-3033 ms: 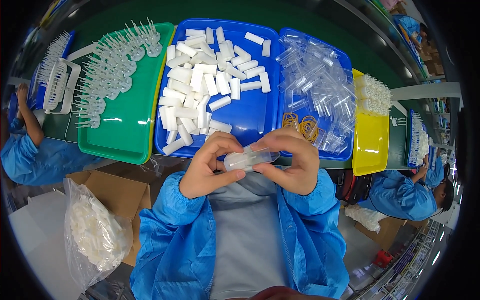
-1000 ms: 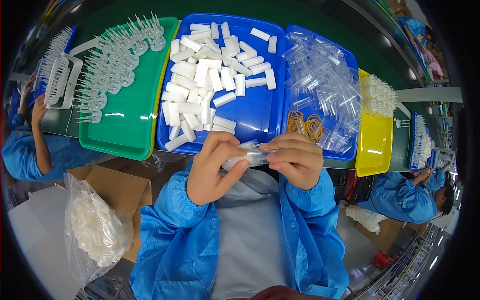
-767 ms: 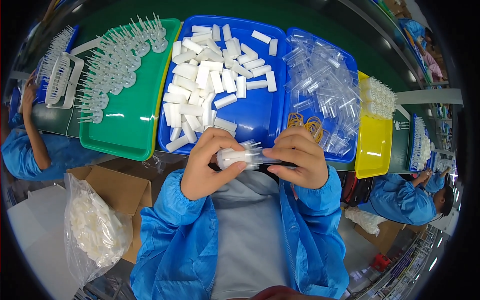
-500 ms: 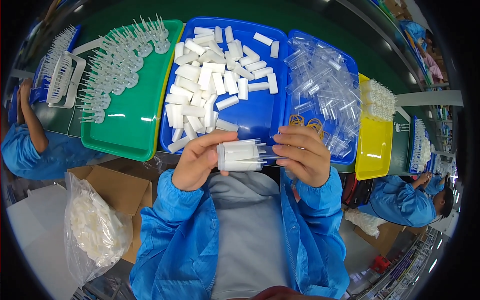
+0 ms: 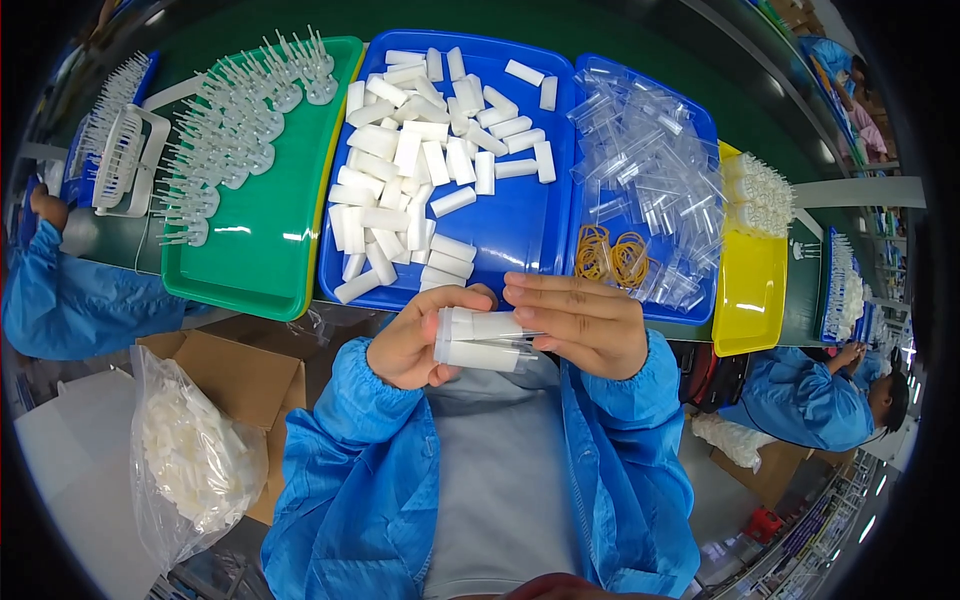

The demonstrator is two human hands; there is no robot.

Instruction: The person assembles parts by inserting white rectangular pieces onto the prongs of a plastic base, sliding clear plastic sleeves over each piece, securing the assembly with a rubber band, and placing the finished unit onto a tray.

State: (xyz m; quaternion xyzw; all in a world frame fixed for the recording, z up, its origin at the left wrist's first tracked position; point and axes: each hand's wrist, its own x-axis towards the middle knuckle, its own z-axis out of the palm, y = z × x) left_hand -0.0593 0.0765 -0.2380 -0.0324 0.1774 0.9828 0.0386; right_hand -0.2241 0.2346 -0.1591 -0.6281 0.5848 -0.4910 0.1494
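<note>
My left hand (image 5: 415,345) and my right hand (image 5: 590,325) together hold a small bundle of white tubes with clear caps (image 5: 480,340) just in front of my chest, below the table's near edge. The left hand grips the white ends; the right hand's fingers lie flat along the clear ends. Right above the hands sits a blue tray (image 5: 520,235) with several loose white tubes (image 5: 420,170). To its right another blue tray (image 5: 705,130) holds clear plastic caps (image 5: 650,170) and a pile of yellow rubber bands (image 5: 610,255).
A green tray (image 5: 260,250) at the left carries clear spiked parts (image 5: 235,140). A yellow tray (image 5: 750,290) lies at the right. A cardboard box (image 5: 235,375) with a plastic bag of white pieces (image 5: 190,460) stands at my lower left. Blue-sleeved co-workers sit at the left (image 5: 70,300) and right (image 5: 820,400).
The bundle has turned from tilted between closed fingers to lying level. My right hand's fingers have straightened out along it. Both hands have dropped slightly toward my chest.
</note>
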